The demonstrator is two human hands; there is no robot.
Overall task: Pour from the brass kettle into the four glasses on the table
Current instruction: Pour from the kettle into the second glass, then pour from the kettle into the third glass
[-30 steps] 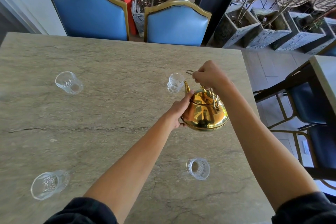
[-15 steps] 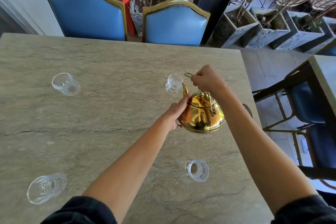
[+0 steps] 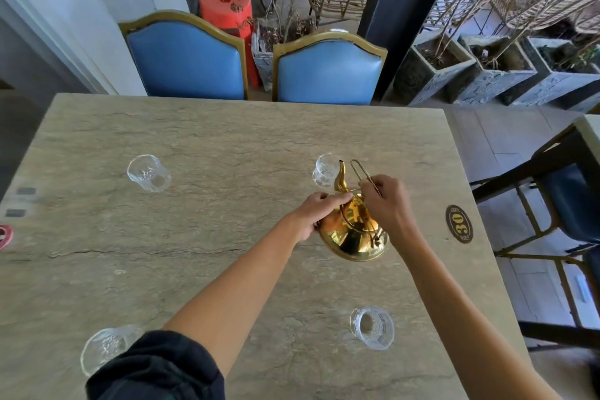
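Observation:
The shiny brass kettle is tilted forward, its spout tip right beside the rim of the far right glass. My right hand grips the kettle's thin wire handle from above. My left hand presses on the kettle's left side near the lid. Three more clear glasses stand on the stone table: the far left glass, the near left glass partly behind my sleeve, and the near right glass. No liquid is visible in any glass.
Two blue chairs stand at the table's far edge. An oval number plate lies near the right edge. A second table with dark chairs is close on the right, and stone planters stand beyond.
The kettle has moved forward and tipped further, bringing the spout up to the far right glass. Both hands went with it; the view has tilted up.

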